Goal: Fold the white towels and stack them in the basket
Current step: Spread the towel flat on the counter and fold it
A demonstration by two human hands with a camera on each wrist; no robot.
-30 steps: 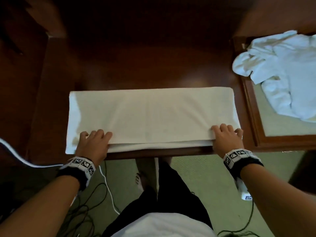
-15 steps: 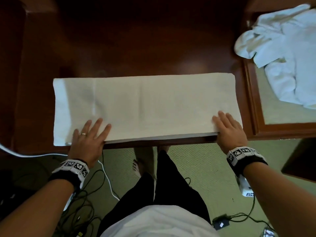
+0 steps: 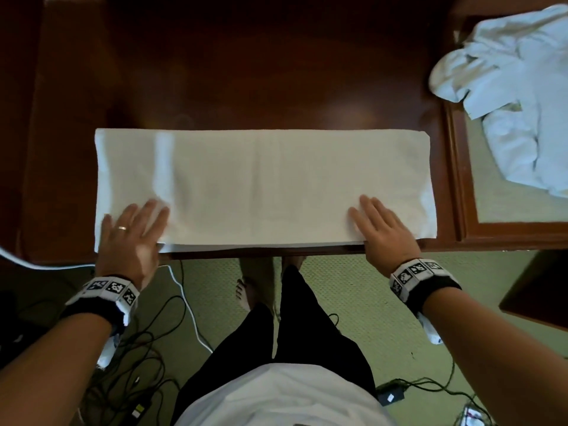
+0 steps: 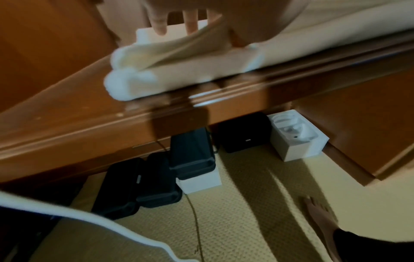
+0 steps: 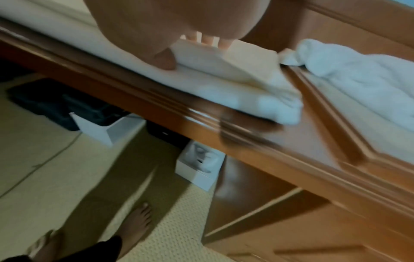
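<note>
So from the head cam the towel (image 3: 264,187) is a long folded strip lying flat on the dark wooden surface (image 3: 246,72), its near edge right along the surface's front edge. Left hand (image 3: 130,238) lies flat on the near left corner, fingers spread and straight, a ring on one finger; right hand (image 3: 384,230) lies flat near the right end, fingers also straight, so neither is gripping anything, just pressing down. Off to the right there's a crumpled pile (image 3: 516,93) of more white towels, on a framed panel just beside the folded one. No basket in any view. The wrist cams add stuff the head cam hides: the left one shows the towel's (image 4: 179,70) layered corner from the side, with the top layer lifted a bit off the lower one under the fingers (image 4: 160,23), plus black cases (image 4: 154,177) and a white box (image 4: 298,140) on the carpet under the surface. The right wrist view is blurry but shows the thumb (image 5: 164,60) on the towel's (image 5: 224,83) near edge and the pile (image 5: 358,74) close by its end. Both show a bare foot on the carpet.
</note>
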